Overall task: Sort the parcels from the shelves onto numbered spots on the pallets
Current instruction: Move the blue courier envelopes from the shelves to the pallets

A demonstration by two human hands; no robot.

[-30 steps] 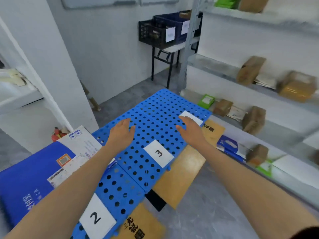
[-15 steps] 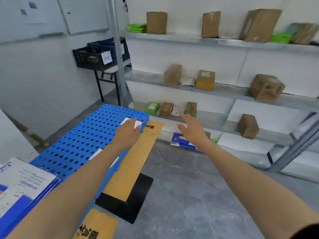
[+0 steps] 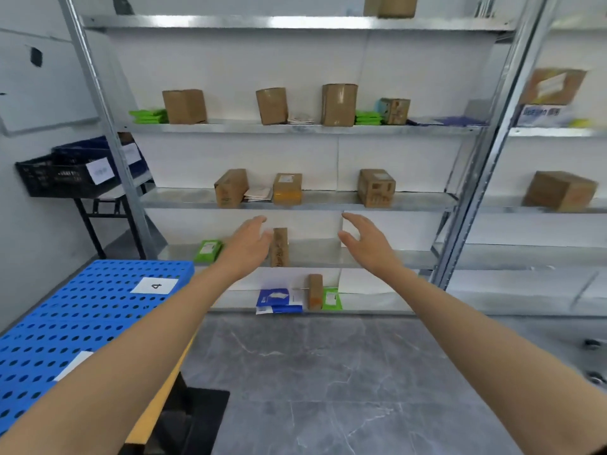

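Parcel, narrow and brown (image 3: 279,247), stands upright on the lower shelf (image 3: 315,256), long axis running 12 to 6 o'clock. We find both grips wide, fingers loosely spread, holding nothing. The parcel lies between them. It is at 3 o'clock from the left grip (image 3: 248,249), just beside the fingertips, contact not confirmable. It is at 9 o'clock from the right grip (image 3: 368,247), clearly apart. We judge the left nearer. Pallet (image 3: 82,316) with spot 4 (image 3: 154,286) lies at 8 o'clock.
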